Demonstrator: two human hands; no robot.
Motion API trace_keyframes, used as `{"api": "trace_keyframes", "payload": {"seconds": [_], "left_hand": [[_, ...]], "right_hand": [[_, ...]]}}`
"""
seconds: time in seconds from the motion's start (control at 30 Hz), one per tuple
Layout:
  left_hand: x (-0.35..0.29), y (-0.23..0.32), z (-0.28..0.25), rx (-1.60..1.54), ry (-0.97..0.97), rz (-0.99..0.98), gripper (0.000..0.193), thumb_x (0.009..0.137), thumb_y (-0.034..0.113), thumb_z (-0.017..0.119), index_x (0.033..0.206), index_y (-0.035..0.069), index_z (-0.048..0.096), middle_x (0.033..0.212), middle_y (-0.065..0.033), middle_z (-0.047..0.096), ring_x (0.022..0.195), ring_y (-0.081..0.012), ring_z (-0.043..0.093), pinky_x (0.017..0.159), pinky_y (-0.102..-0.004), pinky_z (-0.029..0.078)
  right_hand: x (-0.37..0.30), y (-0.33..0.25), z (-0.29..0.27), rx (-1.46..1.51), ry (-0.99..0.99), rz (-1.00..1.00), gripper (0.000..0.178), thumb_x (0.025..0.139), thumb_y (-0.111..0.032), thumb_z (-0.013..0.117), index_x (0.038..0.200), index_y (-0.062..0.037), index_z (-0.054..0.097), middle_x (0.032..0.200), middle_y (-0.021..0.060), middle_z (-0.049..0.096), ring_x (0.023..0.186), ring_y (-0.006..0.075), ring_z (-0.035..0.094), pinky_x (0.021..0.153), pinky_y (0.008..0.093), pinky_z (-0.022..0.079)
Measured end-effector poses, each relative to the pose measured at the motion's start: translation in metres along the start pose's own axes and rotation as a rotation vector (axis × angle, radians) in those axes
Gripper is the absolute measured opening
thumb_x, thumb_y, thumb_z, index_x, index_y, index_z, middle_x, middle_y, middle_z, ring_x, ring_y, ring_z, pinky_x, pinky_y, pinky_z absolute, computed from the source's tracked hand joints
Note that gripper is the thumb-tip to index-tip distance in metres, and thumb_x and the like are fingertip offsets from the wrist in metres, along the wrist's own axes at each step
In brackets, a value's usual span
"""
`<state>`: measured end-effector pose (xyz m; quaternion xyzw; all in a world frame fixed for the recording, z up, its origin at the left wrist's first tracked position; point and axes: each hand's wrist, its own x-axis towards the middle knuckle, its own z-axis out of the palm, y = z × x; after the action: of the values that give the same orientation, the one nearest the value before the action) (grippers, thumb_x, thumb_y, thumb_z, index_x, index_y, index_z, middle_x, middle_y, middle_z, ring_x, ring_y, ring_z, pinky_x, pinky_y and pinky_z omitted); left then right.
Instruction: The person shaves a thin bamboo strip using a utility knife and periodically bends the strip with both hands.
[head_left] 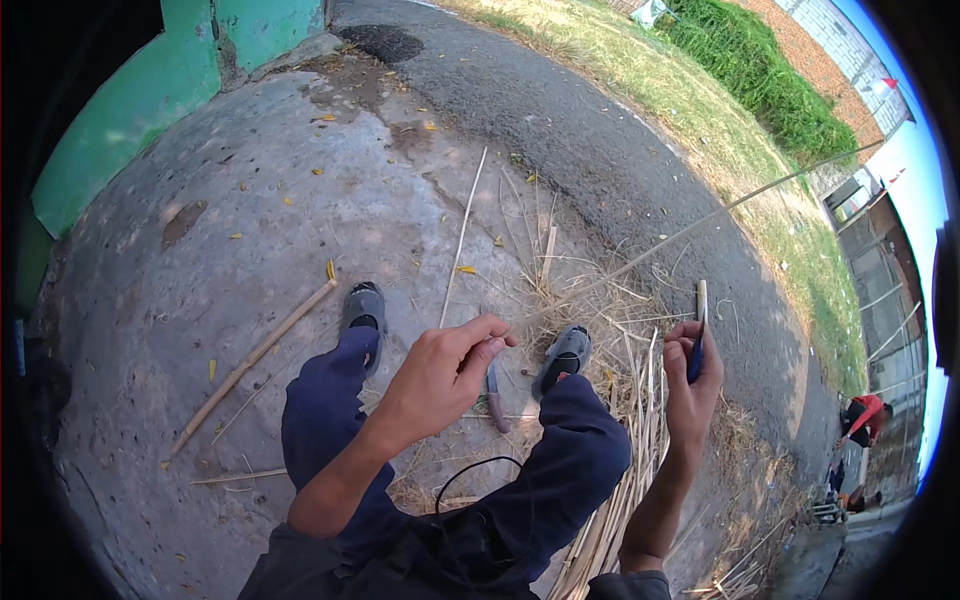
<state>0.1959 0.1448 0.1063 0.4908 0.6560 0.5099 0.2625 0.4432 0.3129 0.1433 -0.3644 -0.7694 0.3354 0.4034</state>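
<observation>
My left hand [445, 375] is closed in a pinch on one end of a long thin strip [690, 228], which looks like split bamboo or cane. The strip runs up and away to the far right. My right hand [692, 395], raised to the right of my knee, is closed round a short slim tool with a tan upper end [702, 298] and a dark blue part against the palm. Its exact kind is hard to make out. On the ground between my feet lies a knife with a brown handle [496, 408], partly hidden by my left hand.
Loose pale strips [625, 440] and shavings are heaped by my right leg. A thick stick [255, 365] lies left of my left foot, and a thin pale rod [465, 235] lies ahead. Beyond are a green wall [130, 130] and asphalt [560, 120]; a person in red [866, 418] is far right.
</observation>
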Motion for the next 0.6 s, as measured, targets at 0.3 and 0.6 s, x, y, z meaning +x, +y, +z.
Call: {"api": "trace_keyframes", "payload": {"seconds": [0.3, 0.6], "left_hand": [[0.033, -0.023, 0.028, -0.194, -0.081, 0.046, 0.017, 0.107, 0.011, 0.058, 0.116, 0.001, 0.070, 0.065, -0.0014, 0.052, 0.059, -0.0061, 0.043, 0.057, -0.0281, 0.036], [0.044, -0.042, 0.030, -0.328, -0.183, -0.135, 0.020, 0.110, 0.012, 0.053, 0.121, 0.001, 0.065, 0.067, 0.0020, 0.047, 0.062, -0.0056, 0.044, 0.059, -0.0264, 0.038]], "right_hand": [[0.035, 0.025, 0.102, 0.479, -0.146, 0.275, 0.022, 0.102, -0.017, 0.074, 0.112, 0.0031, 0.073, 0.093, 0.0047, 0.074, 0.084, 0.0109, 0.070, 0.073, 0.0253, 0.051], [0.043, 0.049, 0.116, 0.454, -0.365, 0.306, 0.027, 0.103, -0.021, 0.071, 0.115, 0.0036, 0.072, 0.085, 0.0039, 0.071, 0.080, 0.0104, 0.069, 0.072, 0.0246, 0.050]]}}
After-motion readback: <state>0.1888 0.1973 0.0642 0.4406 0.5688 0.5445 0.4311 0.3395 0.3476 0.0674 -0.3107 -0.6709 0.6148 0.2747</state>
